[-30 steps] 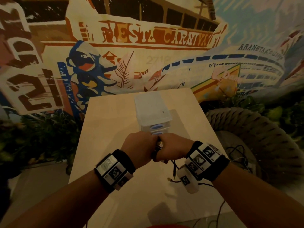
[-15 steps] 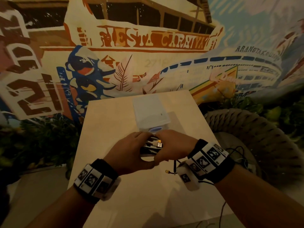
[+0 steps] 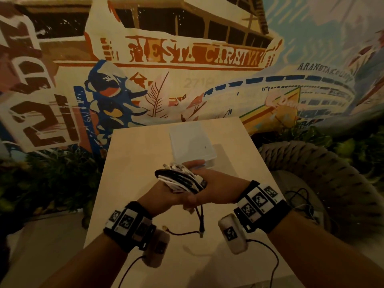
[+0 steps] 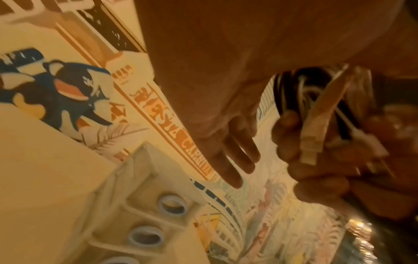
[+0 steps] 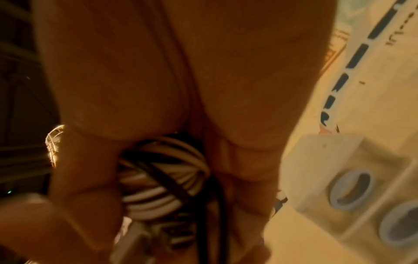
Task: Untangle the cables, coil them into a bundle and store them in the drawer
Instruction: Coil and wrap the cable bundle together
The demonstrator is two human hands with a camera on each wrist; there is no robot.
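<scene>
A coiled bundle of black and white cables (image 3: 180,179) is held above the light wooden table (image 3: 135,163), just in front of the small white drawer unit (image 3: 192,144). My right hand (image 3: 214,183) grips the bundle (image 5: 162,178) between thumb and fingers. My left hand (image 3: 164,196) lies beside and under the bundle, and its fingers (image 4: 235,160) are straight and hold nothing. Loose black cable ends (image 3: 200,217) hang from the bundle down to the table. The unit's drawers (image 4: 144,205) with round handles look closed.
A thin reddish cable (image 3: 180,232) lies on the table near me. A woven chair (image 3: 332,173) stands close on the right with more wires (image 3: 299,200) on its seat. Plants (image 3: 52,175) fill the floor on the left, and a painted wall stands behind the table.
Both fists were closed together on the cables by the drawer unit. Since then my left hand has let go and straightened under the bundle, which now shows on top.
</scene>
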